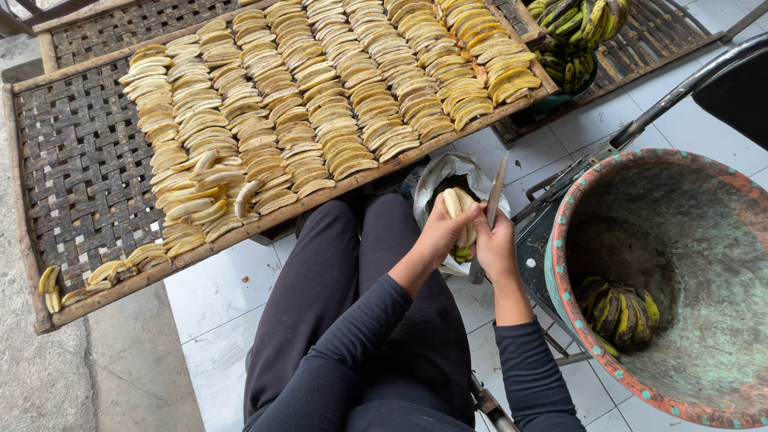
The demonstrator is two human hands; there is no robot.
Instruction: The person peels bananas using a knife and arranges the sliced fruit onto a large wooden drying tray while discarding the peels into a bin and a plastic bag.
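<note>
left hand [438, 234] closed around peeled banana [458, 206] above lap | right hand [496, 246] gripping knife [494, 192], blade up beside banana | plastic bag [448, 170] beneath | woven tray [76, 160] of banana slices [320, 96] ahead | basin [640, 216] with green bananas [620, 312] at right

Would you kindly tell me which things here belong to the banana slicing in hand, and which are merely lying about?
In the job:
- left hand holding a peeled banana
- right hand with a knife
- woven tray of banana slices
- basin holding unpeeled bananas
- white bag beneath the hands

Lying about:
- second woven tray
- metal bar
</note>
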